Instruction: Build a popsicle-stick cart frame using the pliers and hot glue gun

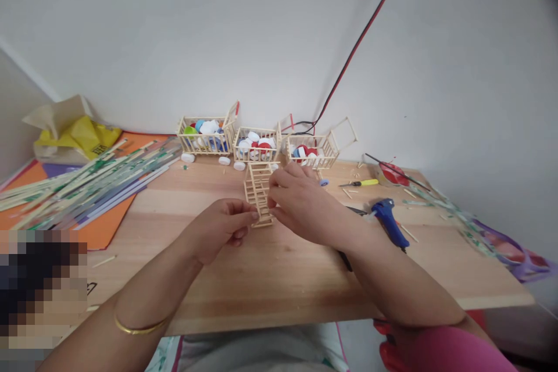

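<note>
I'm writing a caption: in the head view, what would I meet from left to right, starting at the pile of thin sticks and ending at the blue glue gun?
Pile of thin sticks → left hand → small stick frame → right hand → blue glue gun.

the stick frame (260, 189) is tan, the glue gun (391, 223) blue, the wrapper (525, 270) seemingly purple.

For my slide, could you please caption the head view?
Hands at a wooden stick frame, three carts of caps behind.

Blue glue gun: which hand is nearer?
Right. The right hand is left of the blue glue gun, at the small wooden frame; the left hand is farther left, at the frame's near end.
</note>
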A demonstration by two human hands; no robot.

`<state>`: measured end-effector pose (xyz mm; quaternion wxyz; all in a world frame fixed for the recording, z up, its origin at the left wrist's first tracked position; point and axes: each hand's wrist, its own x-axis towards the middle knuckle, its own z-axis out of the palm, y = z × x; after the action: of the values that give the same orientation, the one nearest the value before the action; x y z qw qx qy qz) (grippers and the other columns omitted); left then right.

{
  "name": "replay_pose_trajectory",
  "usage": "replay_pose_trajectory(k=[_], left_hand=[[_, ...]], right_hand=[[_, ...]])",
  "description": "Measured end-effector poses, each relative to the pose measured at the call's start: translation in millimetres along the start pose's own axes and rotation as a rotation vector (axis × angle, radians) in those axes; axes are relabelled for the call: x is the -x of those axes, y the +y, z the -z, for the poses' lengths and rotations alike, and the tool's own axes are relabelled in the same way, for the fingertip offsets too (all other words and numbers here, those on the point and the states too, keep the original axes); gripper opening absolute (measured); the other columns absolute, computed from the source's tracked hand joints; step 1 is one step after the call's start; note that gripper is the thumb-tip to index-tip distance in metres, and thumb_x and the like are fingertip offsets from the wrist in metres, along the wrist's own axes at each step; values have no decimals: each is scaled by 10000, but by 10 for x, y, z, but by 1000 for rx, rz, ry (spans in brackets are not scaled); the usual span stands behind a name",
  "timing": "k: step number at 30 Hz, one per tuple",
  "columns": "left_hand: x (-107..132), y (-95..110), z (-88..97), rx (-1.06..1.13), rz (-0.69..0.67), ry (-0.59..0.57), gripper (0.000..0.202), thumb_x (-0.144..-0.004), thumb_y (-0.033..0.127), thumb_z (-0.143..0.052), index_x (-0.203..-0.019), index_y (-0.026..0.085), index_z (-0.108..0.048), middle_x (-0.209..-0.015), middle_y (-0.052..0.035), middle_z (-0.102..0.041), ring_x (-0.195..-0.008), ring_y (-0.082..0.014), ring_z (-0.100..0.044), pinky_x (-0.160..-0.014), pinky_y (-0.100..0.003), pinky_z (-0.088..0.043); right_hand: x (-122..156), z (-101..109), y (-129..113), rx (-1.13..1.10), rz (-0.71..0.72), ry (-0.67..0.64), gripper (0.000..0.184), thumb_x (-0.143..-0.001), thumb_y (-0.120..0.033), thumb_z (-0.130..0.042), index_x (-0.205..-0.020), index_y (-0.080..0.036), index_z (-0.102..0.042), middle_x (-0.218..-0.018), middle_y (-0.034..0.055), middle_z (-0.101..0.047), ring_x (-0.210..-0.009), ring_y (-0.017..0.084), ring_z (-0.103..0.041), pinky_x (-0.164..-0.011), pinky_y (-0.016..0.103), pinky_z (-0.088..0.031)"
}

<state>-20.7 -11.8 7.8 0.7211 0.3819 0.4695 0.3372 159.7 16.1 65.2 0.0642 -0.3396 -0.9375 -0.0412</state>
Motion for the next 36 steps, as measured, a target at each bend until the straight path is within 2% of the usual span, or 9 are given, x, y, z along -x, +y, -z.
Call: replay_pose_trajectory(k=[6,11,25,32,36], left_hand=[[-10,-5,-10,34,2,-22,226,-629,293,-736,-683,138,-580,-473,71,-419,-423,-44,-327,-406,-169,-261],[-7,7,-22,36,-6,-8,253,-608,306,-746,-648,138,-561,-462,72,-415,-412,-40,-324,-403,-169,-251],[-11,-1,-20,24,-9,-8,290,-587,327,-771,-700,143,-577,-499,70,-440,-423,-41,-344,-404,-171,-273],[-20,-17,-20,27,-17,-30,281,-605,324,-763,-701,140,-574,-508,71,-426,-430,-42,-329,-413,-176,-271],[-32,-37,-12,20,-20,-35,260,-638,316,-740,-727,138,-573,-519,69,-429,-437,-44,-330,-419,-176,-271]], right_hand=[[-34,36,-41,-25,-9,-65,188,-871,-177,-487,-758,-159,-636,-908,82,-564,-916,220,-411,-763,369,-288],[-48,41,-48,7,5,-59,186,-868,-185,-495,-751,-146,-634,-886,86,-563,-891,216,-412,-751,365,-289],[-68,45,-46,-23,4,-90,183,-863,-171,-496,-761,-146,-646,-902,87,-571,-910,220,-420,-764,370,-288],[-52,-20,-29,-71,-3,-52,154,-859,-186,-524,-781,-163,-655,-934,75,-573,-939,215,-422,-800,376,-285],[-30,49,-7,-120,-18,-27,141,-858,-182,-527,-799,-174,-655,-956,72,-579,-942,215,-431,-797,372,-296]])
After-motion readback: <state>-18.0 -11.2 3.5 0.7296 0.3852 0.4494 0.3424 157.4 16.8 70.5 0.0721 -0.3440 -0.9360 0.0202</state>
